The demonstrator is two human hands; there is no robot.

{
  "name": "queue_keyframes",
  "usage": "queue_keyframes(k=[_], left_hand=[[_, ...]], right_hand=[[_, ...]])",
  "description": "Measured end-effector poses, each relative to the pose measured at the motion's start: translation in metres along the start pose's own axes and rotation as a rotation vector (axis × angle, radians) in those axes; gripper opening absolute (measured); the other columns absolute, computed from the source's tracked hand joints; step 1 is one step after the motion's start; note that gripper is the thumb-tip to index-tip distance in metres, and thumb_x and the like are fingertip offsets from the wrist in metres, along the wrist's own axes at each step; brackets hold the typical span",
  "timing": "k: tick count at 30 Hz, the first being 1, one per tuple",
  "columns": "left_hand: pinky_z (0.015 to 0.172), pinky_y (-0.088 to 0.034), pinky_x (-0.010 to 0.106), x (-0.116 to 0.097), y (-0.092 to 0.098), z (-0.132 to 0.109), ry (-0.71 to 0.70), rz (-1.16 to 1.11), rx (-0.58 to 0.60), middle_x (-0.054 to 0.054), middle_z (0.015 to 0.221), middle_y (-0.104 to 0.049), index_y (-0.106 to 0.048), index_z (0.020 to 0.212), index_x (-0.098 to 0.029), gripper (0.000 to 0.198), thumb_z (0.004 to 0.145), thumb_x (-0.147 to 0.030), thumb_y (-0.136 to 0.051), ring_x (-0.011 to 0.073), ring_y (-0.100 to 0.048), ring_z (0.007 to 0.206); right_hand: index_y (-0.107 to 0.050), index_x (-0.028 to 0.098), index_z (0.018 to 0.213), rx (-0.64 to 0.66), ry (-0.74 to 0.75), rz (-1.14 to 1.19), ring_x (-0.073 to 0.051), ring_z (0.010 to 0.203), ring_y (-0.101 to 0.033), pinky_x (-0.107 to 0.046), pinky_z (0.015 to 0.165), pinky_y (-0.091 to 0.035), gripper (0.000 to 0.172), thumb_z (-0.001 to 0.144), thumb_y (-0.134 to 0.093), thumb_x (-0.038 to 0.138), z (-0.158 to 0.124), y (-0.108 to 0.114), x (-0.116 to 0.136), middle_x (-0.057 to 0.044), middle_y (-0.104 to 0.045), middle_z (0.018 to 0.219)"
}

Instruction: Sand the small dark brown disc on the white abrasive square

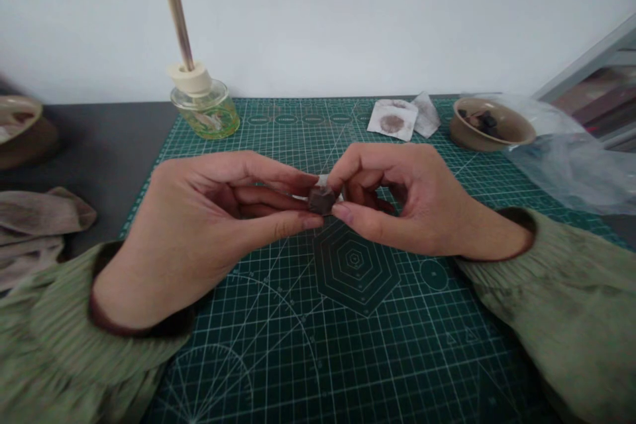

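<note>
We're pinching a small, dark-brown, roundish lump (321, 201) between left grip (199, 212) and right grip (407, 195), probably light and crumbly, so edges only.

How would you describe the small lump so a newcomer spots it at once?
Over the green mat, the left hand and right hand meet near the picture's middle. Between their fingertips sits the small lump. It is grey-brown and hand-held, unlike the dark pieces in the bowl on the right.
</note>
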State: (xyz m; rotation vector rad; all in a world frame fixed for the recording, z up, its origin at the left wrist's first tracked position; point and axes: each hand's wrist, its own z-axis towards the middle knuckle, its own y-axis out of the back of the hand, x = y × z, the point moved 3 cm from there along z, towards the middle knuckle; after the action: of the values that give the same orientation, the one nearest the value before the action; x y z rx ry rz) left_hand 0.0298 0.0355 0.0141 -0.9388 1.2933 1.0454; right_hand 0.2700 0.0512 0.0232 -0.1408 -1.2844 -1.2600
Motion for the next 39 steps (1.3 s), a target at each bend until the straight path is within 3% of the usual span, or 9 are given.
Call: queue_keyframes(k=[10, 26, 34, 39], left_hand=[[0.096, -0.083, 0.023, 0.004, 0.001, -0.001, -0.083, -0.017, 0.033, -0.008, 0.102, -0.099, -0.103, 0.102, -0.039, 0.034, 0.087, -0.009, -0.108, 0.0219, -0.101, 0.098], [0.090, -0.080, 0.016, -0.006, -0.001, -0.001, -0.064, 0.016, 0.025, -0.010, 0.096, -0.097, -0.102, 0.096, -0.038, 0.037, 0.083, -0.004, -0.106, 0.0183, -0.100, 0.092], [0.091, -0.081, 0.017, -0.006, -0.001, -0.001, -0.095, 0.040, 0.024, -0.008, 0.096, -0.098, -0.102, 0.096, -0.037, 0.036, 0.083, -0.003, -0.107, 0.0197, -0.099, 0.092], [0.089, -0.081, 0.019, -0.006, 0.002, -0.001, -0.120, 0.065, 0.019, -0.007, 0.096, -0.097, -0.102, 0.096, -0.037, 0.034, 0.084, -0.005, -0.108, 0.0191, -0.098, 0.091]], right_hand=[[-0.078, 0.023, 0.106, 0.006, -0.037, 0.024, -0.009, 0.054, -0.053, -0.028, 0.053, -0.038, 0.012, 0.113, -0.084, 0.031, 0.000, 0.001, 0.002, 0.011, -0.065, 0.067], [-0.077, 0.024, 0.105, 0.016, -0.057, 0.030, -0.011, 0.055, -0.054, -0.030, 0.052, -0.036, 0.011, 0.112, -0.083, 0.030, 0.001, 0.000, 0.003, 0.009, -0.070, 0.069], [-0.076, 0.023, 0.106, 0.028, -0.061, 0.081, -0.011, 0.055, -0.057, -0.029, 0.053, -0.038, 0.008, 0.109, -0.084, 0.022, 0.001, 0.000, 0.003, 0.010, -0.068, 0.067], [-0.075, 0.022, 0.106, 0.035, -0.042, 0.087, -0.011, 0.055, -0.056, -0.028, 0.054, -0.037, 0.012, 0.113, -0.083, 0.028, 0.002, 0.000, 0.002, 0.010, -0.067, 0.067]])
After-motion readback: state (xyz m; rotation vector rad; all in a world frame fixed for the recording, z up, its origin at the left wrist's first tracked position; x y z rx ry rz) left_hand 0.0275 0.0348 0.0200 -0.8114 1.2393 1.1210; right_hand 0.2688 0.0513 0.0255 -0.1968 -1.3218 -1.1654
